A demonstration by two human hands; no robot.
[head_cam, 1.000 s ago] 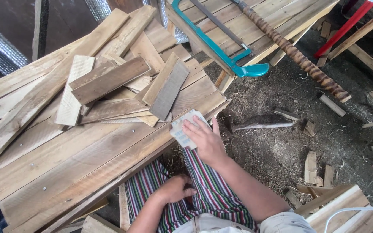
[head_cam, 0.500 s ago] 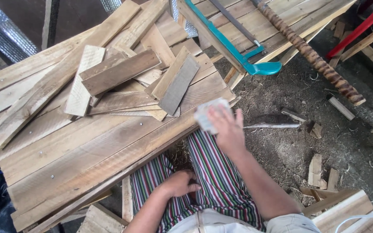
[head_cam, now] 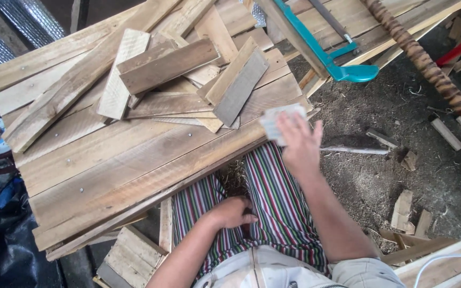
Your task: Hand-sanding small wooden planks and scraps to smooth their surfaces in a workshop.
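Note:
My right hand (head_cam: pixel 298 143) is lifted at the near right corner of the plank table top (head_cam: pixel 108 170), holding a pale sheet of sandpaper (head_cam: pixel 277 119) by its lower edge; it looks blurred. My left hand (head_cam: pixel 231 212) rests curled on my lap, on the striped trousers (head_cam: pixel 273 197), with nothing visible in it. A heap of short loose boards (head_cam: pixel 177 80) lies on the far part of the table, beyond the sandpaper.
A teal-framed saw (head_cam: pixel 324 53) lies on planks at the back right. A ribbed wooden pole (head_cam: pixel 428 66) runs across the dirt floor. Wood offcuts (head_cam: pixel 404 210) are scattered at the right. A small pallet piece (head_cam: pixel 132 258) lies under the table.
My right hand has carried the sandpaper along the table's edge toward its right corner and lifted it off the wood. The left hand has stayed on my lap.

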